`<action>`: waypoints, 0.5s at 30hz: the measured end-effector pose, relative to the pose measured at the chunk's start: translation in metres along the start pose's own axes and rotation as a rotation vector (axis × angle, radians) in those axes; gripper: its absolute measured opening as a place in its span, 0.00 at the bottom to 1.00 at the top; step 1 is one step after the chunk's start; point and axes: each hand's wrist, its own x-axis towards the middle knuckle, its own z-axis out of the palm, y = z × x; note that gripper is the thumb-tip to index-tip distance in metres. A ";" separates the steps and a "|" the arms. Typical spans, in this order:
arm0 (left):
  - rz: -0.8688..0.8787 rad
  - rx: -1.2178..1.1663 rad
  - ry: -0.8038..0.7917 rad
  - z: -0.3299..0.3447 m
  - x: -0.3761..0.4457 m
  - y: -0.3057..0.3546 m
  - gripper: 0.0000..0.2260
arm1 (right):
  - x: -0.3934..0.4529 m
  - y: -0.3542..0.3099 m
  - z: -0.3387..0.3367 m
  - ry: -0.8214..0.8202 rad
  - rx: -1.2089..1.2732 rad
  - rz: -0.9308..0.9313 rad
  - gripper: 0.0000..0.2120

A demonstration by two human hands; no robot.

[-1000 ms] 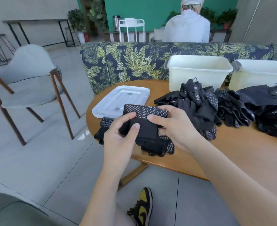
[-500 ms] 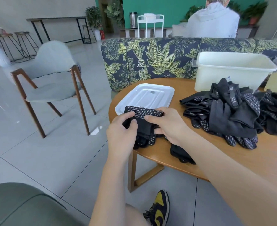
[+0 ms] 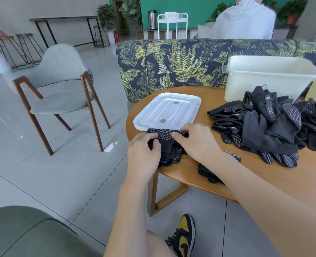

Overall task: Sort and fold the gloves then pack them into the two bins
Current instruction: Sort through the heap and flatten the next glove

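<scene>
Both my left hand point(image 3: 144, 154) and right hand point(image 3: 194, 140) now pinch the folded dotted glove point(image 3: 167, 145), lowered onto the table edge point(image 3: 174, 173) beside the lid point(image 3: 168, 111); fold apparently finished, binning next.

Lid point(image 3: 167, 111) lies left of glove pile point(image 3: 265, 125); bin point(image 3: 268, 78) stands behind the pile

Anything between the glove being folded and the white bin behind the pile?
Yes. The loose glove pile lies on the table between the folded glove, held by the left hand and right hand, and the white bin. The bin top is open; lifting over the pile looks feasible.
</scene>
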 end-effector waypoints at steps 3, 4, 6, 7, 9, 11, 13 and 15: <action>-0.005 -0.012 0.010 -0.001 -0.003 0.003 0.10 | 0.002 0.003 -0.007 0.007 0.089 0.059 0.16; -0.013 -0.018 0.023 -0.002 -0.004 0.004 0.10 | 0.002 0.003 -0.009 -0.003 0.166 0.080 0.14; -0.041 -0.036 0.058 -0.003 -0.004 0.006 0.10 | 0.002 0.000 -0.013 -0.052 0.331 0.166 0.10; -0.051 -0.044 0.077 -0.003 -0.004 0.007 0.10 | 0.002 -0.001 -0.015 -0.085 0.421 0.224 0.09; -0.053 -0.041 0.105 -0.004 -0.002 0.006 0.09 | 0.002 -0.001 -0.019 -0.140 0.561 0.310 0.10; -0.060 -0.030 0.093 -0.003 -0.001 0.003 0.08 | 0.002 0.000 -0.018 -0.156 0.472 0.285 0.11; -0.091 -0.029 0.062 0.001 -0.001 -0.001 0.09 | 0.001 0.001 -0.016 -0.125 0.167 0.155 0.15; -0.084 -0.021 0.080 0.002 -0.004 0.001 0.12 | 0.000 0.002 -0.015 -0.088 -0.007 0.090 0.19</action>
